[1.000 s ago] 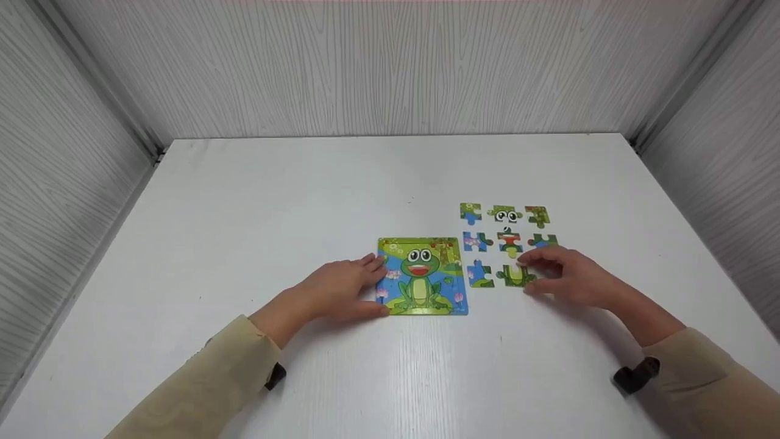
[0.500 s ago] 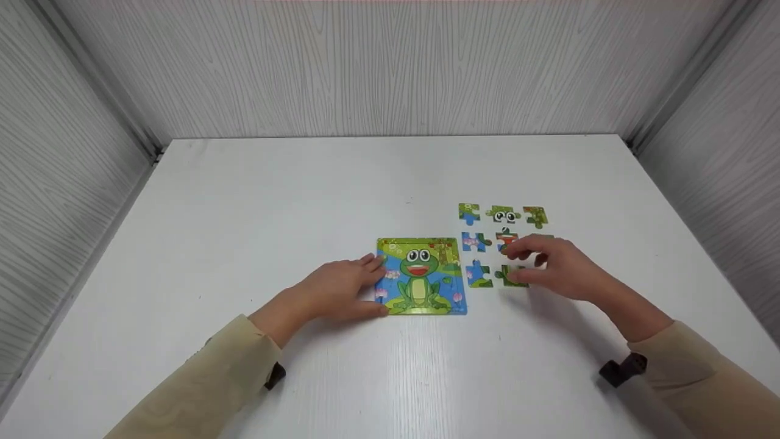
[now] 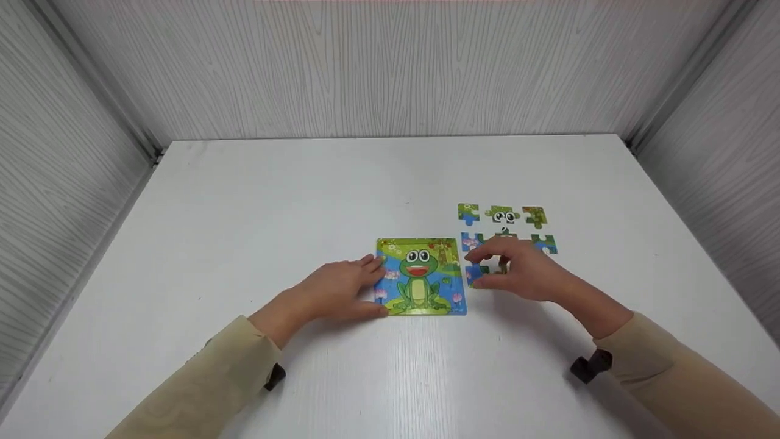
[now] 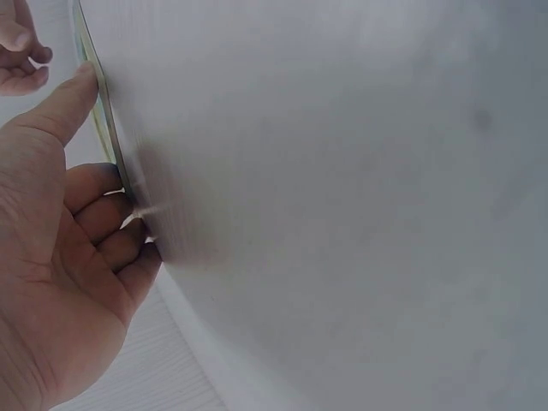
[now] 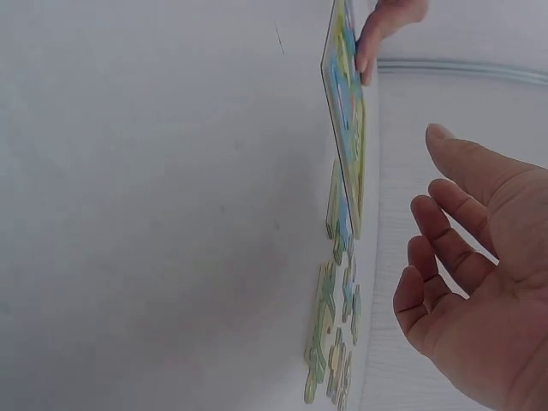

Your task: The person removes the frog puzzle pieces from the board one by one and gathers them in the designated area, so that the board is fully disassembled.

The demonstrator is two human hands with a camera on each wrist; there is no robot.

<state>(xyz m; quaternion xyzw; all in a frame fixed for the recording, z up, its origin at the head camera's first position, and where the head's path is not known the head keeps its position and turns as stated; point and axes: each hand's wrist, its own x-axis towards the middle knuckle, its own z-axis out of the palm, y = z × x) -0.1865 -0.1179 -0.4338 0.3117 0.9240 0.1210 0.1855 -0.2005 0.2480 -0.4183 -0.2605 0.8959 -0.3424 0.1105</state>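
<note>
A square frog-picture puzzle board [image 3: 420,292] lies flat on the white table. My left hand [image 3: 341,289] rests at its left side, thumb and fingertips touching the edge; the left wrist view shows the board's thin edge [image 4: 104,116] against them. My right hand [image 3: 530,271] hovers just right of the board, over loose jigsaw pieces. In the right wrist view its fingers are spread and loosely bent, with nothing between them. Below its thumb and index finger is the blue-green lower-left piece [image 3: 473,273]. The hand partly hides the middle and lower pieces.
Other loose pieces lie in rows: a corner piece [image 3: 468,213], an eyes piece [image 3: 503,215] and another corner piece [image 3: 535,215] at the back, a blue-green piece [image 3: 544,242] at the right. Light wood-grain walls [image 3: 390,67] enclose the table on three sides.
My right hand has moved left across the loose pieces, from the lower middle piece to the lower-left one near the board. The left hand and the board stay in place.
</note>
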